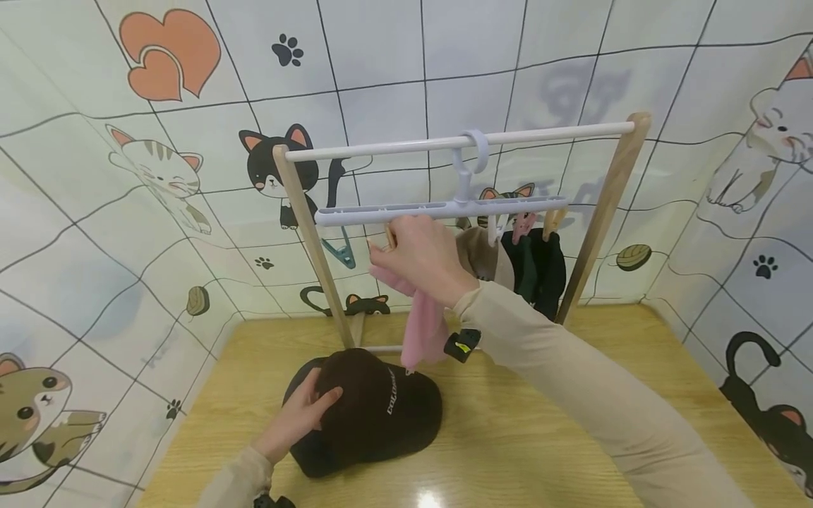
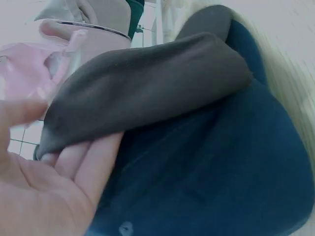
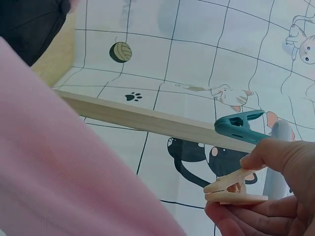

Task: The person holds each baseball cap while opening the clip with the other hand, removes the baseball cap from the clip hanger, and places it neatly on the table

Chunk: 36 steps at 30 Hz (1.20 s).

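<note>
My left hand (image 1: 297,418), nearer one, has fingers clamped on brown cap (image 1: 357,395), brim (image 2: 209,23) pointing away; right hand (image 1: 422,255) pinches beige clothespin (image 3: 235,197), well above cap.

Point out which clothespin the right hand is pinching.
The pale beige clothespin, in the right hand; the teal, white, pink and yellow ones hang from the hanger, unheld.

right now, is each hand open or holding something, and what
Left hand: holding the dark brown baseball cap.
Right hand: pinching the beige clothespin.
</note>
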{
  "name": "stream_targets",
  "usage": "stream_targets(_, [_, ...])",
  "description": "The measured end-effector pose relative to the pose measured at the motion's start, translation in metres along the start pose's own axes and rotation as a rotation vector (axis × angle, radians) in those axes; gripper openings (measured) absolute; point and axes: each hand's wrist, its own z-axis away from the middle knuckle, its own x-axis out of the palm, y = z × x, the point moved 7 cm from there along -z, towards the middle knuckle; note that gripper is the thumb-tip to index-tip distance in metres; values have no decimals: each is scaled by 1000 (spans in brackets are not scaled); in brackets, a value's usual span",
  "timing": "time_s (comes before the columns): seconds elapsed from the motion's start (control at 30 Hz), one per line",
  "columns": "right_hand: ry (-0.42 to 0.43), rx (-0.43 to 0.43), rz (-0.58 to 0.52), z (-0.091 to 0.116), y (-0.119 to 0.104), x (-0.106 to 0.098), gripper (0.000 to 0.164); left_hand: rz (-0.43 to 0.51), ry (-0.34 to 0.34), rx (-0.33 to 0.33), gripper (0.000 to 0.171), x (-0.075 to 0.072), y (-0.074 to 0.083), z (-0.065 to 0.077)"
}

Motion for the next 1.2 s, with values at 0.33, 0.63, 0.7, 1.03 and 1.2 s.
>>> stream_targets(0.33, [-31,22,33,6,3,-17,35,-107,153,-75,47,-6,-14,5])
stream_targets(0.63, [189,-246,-22,2,4,-45,17,-216,210,-8,43,-15,-3,6])
stream_targets(0.7, [203,-288,-6,1,7,-44,21,-272,218,7,41,-18,0,5])
stream_targets(1.03, [158,-345,53,-8,27,-31,36,-548,286,176,14,-32,37,-2])
stream_targets(1.2, [113,-300,136,-10,32,-28,42,-669,364,211,7,-36,57,-8])
